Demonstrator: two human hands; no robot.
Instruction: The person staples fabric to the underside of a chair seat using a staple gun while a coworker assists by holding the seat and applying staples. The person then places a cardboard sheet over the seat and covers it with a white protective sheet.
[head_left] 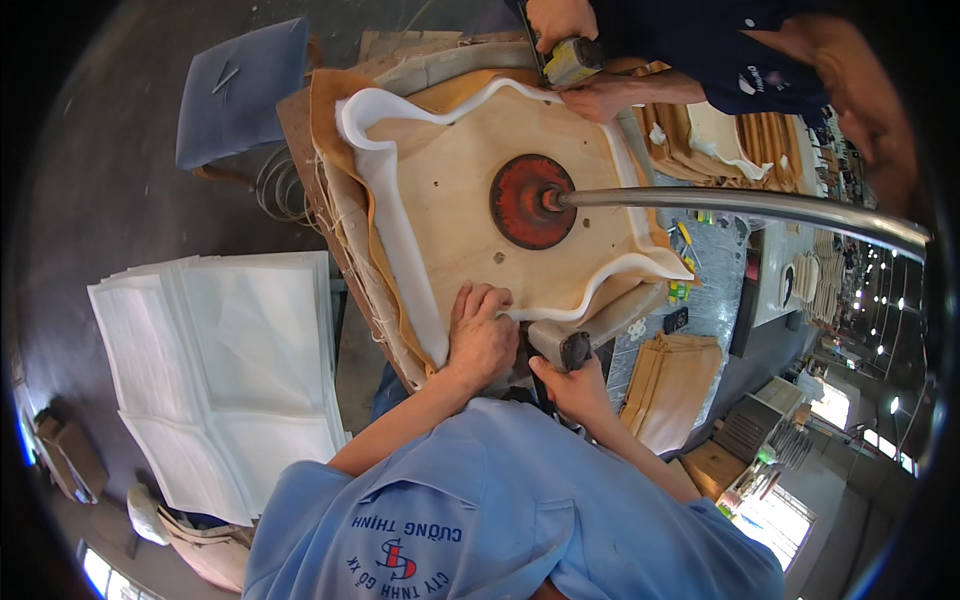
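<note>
Resting at board [440,220] edge, L hand [482,338] fingers are bent, pinch can't be told; staple gun [557,343] is gripped by R hand [577,388] nearby.

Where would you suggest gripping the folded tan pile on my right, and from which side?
Probably grip the folded tan pile by its left edge, coming from the left: it lies flat, that edge facing your right hand, which holds a power tool. A pinch over and under should suit its layers.
</note>
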